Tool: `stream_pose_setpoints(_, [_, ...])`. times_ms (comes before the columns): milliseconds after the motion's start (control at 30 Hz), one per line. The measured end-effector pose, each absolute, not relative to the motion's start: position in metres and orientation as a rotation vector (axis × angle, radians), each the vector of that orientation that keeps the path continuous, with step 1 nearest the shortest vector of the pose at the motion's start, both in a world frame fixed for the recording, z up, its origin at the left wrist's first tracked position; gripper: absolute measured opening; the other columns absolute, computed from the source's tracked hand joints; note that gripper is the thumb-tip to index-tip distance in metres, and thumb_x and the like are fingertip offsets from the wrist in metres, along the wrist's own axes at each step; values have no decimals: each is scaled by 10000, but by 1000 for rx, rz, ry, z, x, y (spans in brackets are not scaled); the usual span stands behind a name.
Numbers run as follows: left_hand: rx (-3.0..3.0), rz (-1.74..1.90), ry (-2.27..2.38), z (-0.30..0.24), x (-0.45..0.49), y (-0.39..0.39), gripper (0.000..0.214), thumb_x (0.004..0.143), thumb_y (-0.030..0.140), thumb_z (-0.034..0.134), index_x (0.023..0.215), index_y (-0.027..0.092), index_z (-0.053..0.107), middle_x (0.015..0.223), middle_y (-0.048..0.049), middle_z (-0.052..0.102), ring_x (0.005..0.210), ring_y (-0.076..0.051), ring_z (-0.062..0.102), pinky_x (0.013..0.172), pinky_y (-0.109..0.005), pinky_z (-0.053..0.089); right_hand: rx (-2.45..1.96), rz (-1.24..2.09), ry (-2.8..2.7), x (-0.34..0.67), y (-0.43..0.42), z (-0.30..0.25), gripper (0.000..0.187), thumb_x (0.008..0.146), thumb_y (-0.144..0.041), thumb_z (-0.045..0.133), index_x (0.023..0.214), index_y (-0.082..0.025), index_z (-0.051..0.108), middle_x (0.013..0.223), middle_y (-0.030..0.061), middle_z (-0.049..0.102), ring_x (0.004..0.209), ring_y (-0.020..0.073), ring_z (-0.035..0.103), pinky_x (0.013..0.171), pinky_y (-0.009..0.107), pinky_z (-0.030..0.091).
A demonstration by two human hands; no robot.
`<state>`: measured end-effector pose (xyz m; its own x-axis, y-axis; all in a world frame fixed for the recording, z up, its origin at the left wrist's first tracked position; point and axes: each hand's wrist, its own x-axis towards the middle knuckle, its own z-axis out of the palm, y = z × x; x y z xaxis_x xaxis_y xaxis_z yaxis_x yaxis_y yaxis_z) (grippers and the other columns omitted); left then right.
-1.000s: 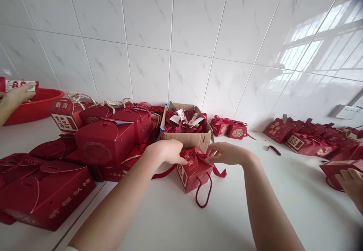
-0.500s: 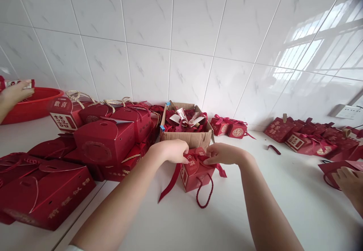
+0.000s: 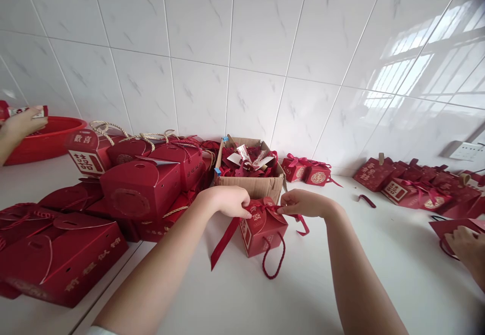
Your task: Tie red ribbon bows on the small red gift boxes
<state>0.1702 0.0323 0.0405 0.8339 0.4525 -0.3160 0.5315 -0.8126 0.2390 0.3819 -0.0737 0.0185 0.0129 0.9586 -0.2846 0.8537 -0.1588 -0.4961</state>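
A small red gift box (image 3: 260,235) with gold print stands on the white table in front of me, a dark red cord handle (image 3: 273,261) hanging down its near side. Red ribbon (image 3: 226,241) runs over the top of the box, one long tail trailing off to the left. My left hand (image 3: 232,202) pinches the ribbon at the box's upper left edge. On the other side, my right hand (image 3: 303,203) has its fingers closed on the ribbon, whose end loops out below them at the right.
Behind the box stands a cardboard carton (image 3: 250,186) of red pieces. Red boxes (image 3: 140,186) pile up on the left; more boxes (image 3: 409,193) lie right. Two ribboned boxes (image 3: 317,175) sit by the wall. Other people's hands (image 3: 22,125) show at a red basin (image 3: 56,140) and at the right edge.
My right hand has pulled the ribbon slightly rightward, off the box top. The box has shifted a little, and my left hand stays nearly in place.
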Motion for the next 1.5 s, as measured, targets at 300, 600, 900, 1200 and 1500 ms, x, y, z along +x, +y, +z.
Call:
stream_pose_setpoints(300, [2634, -331, 787, 33, 177, 31, 439, 702, 519, 563, 539, 200, 310, 533, 34, 329, 450, -108, 262, 497, -289, 202, -2040, 854, -1898, 378, -76, 20, 356, 779, -480, 517, 564, -202, 463, 572, -8, 529, 538, 126, 457, 515, 265, 311])
stream_pose_setpoints(600, [2630, -346, 739, 30, 178, 37, 403, 727, 509, 548, 586, 207, 321, 549, 44, 325, 473, -111, 265, 480, -280, 201, -2119, 687, -1762, 378, -81, 11, 362, 745, -470, 516, 483, -222, 493, 537, 11, 572, 491, 103, 428, 516, 271, 309])
stream_pose_setpoints(900, [2559, -395, 723, 29, 170, 55, 334, 733, 420, 556, 590, 206, 343, 528, 56, 335, 477, -108, 261, 478, -262, 204, -2094, 742, -1732, 390, -85, 14, 323, 774, -473, 529, 576, -227, 595, 639, 20, 627, 592, 123, 497, 587, 261, 355])
stream_pose_setpoints(1200, [2531, -424, 697, 23, 176, 58, 308, 711, 340, 568, 583, 203, 324, 509, 65, 318, 463, -98, 253, 477, -259, 193, -1999, 1007, -1860, 407, -75, 9, 394, 746, -532, 582, 587, -184, 493, 634, 10, 544, 592, 131, 430, 582, 287, 312])
stream_pose_setpoints(1500, [2576, -418, 632, 24, 173, 58, 385, 714, 457, 565, 556, 199, 329, 507, 62, 308, 463, -96, 251, 482, -262, 191, -1894, 972, -1862, 406, -77, 5, 367, 782, -483, 567, 534, -218, 511, 636, 66, 582, 574, 155, 435, 578, 359, 297])
